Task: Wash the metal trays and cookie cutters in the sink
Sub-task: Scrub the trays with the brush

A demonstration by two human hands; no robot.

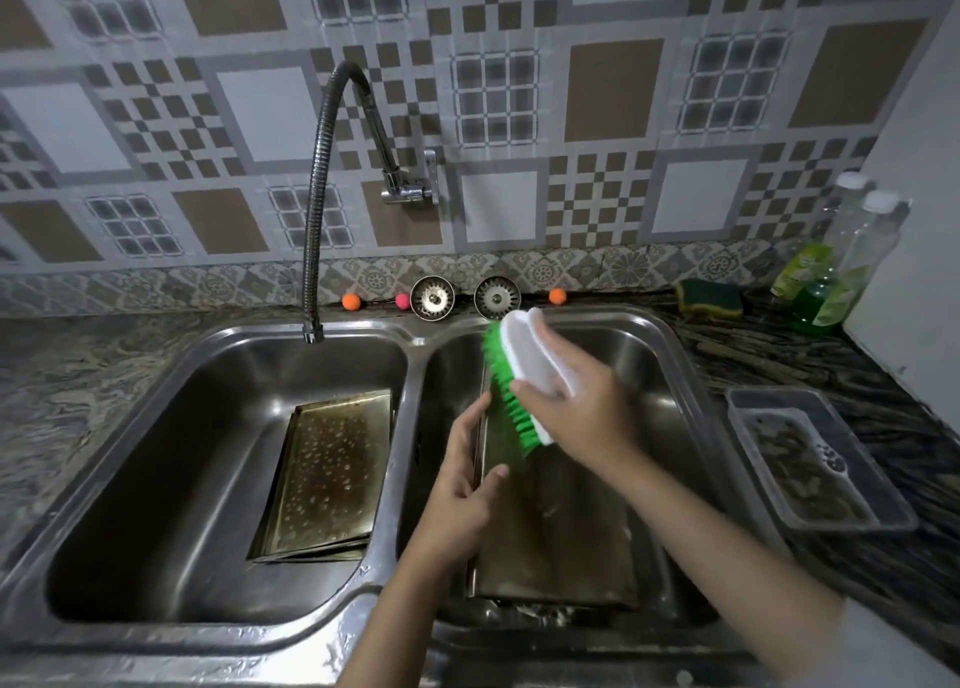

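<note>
Tray gripped by left hand; right hand holds brush.

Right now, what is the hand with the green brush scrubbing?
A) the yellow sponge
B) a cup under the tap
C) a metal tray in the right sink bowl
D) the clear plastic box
C: the right hand holds the green brush against the metal tray standing in the right bowl of the sink, while the left hand steadies the tray's edge.

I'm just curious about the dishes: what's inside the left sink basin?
Stacked metal trays lean against the left basin's right wall, the top one dotted with water droplets. How many lie beneath is hidden, and no cookie cutters show there.
</note>
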